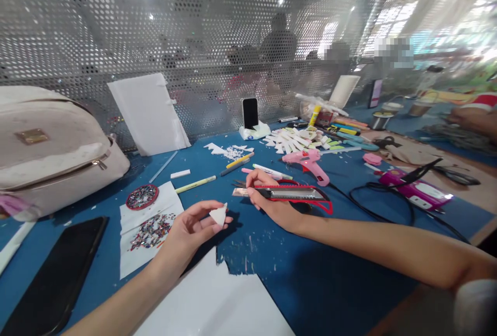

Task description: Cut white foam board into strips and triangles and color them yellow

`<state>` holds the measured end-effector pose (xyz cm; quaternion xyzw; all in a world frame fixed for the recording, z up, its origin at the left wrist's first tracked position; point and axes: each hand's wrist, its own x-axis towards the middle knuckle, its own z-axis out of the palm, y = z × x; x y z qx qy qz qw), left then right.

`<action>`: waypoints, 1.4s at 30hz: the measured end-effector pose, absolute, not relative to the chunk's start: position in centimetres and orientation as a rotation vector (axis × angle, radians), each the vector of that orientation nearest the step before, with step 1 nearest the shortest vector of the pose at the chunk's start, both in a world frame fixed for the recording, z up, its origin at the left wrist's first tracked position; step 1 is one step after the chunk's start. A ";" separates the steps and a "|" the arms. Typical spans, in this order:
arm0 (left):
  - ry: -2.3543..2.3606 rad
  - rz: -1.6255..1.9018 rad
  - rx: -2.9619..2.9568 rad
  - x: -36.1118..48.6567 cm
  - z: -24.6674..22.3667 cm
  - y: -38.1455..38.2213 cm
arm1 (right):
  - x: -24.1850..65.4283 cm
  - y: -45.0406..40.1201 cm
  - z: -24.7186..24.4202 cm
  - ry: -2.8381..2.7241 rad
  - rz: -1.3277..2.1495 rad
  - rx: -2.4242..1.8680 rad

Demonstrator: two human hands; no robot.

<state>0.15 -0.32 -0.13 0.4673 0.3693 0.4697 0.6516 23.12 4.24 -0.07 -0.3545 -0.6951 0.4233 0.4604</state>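
In my left hand (198, 222), closed between thumb and fingers, is a small white triangular foam-like piece (218, 215). To its right, my right hand (272, 204) is wrapped around a red and silver utility knife (291, 192), its blade end pointing left toward the white piece without touching it. Dark pointed blades and a red loop show behind the knife, apparently scissors partly hidden by the hand. Below both hands lies a white sheet (217, 300) with a jagged cut edge. White scraps dot the blue table (322, 279).
A pink glue gun (308, 162) with a black cord lies beyond my right hand, near a purple power strip (415, 188). White cut pieces (291, 139) are piled behind. Beads (153, 230) rest on paper at left, beside a black tablet (58, 279) and a backpack (54, 155).
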 end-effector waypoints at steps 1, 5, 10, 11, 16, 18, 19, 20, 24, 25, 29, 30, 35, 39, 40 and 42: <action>0.840 1.067 1.068 0.1 -0.1 -0.3 | 23.1 4.2 0.0 -1.709 1.038 -0.877; 0.859 1.061 1.124 -0.1 -0.3 -0.2 | 22.8 4.0 0.5 -1.696 1.048 -0.874; 0.891 1.054 1.302 -0.5 -0.5 0.2 | 22.6 3.8 0.9 -1.710 1.064 -0.865; 0.898 1.057 1.346 -0.5 -0.5 0.2 | 22.6 3.8 0.9 -1.710 1.070 -0.865; 1.031 1.053 1.598 -0.2 0.0 -0.6 | 22.7 3.8 0.8 -1.722 1.112 -0.868; 1.128 1.000 1.710 -0.1 0.2 -1.0 | 22.7 3.7 1.0 -1.743 1.106 -0.874; 1.163 0.972 1.744 -0.1 0.2 -1.1 | 22.6 3.7 1.1 -1.756 1.094 -0.874; 1.182 0.952 1.755 -0.1 0.2 -1.1 | 22.6 3.7 1.1 -1.766 1.080 -0.873; 1.204 0.933 1.702 -0.2 0.1 -1.2 | 22.6 3.7 1.2 -1.771 1.061 -0.858; 1.204 0.933 1.677 -0.2 0.2 -1.2 | 22.6 3.7 1.1 -1.766 1.070 -0.857; 1.236 0.929 1.636 0.0 0.5 -1.4 | 22.7 3.8 0.9 -1.760 1.097 -0.863; 1.248 0.928 1.640 0.1 0.5 -1.4 | 22.7 3.7 0.9 -1.763 1.095 -0.867; 1.228 0.927 1.722 0.0 0.5 -1.7 | 22.6 3.6 1.2 -1.779 1.080 -0.881; 1.209 0.925 1.732 -0.1 0.3 -1.7 | 22.5 3.5 1.3 -1.775 1.083 -0.884; 1.213 0.922 1.723 -0.1 0.3 -1.7 | 22.5 3.6 1.3 -1.774 1.081 -0.881; 1.218 0.914 1.702 0.0 0.3 -1.6 | 22.5 3.6 1.2 -1.774 1.080 -0.875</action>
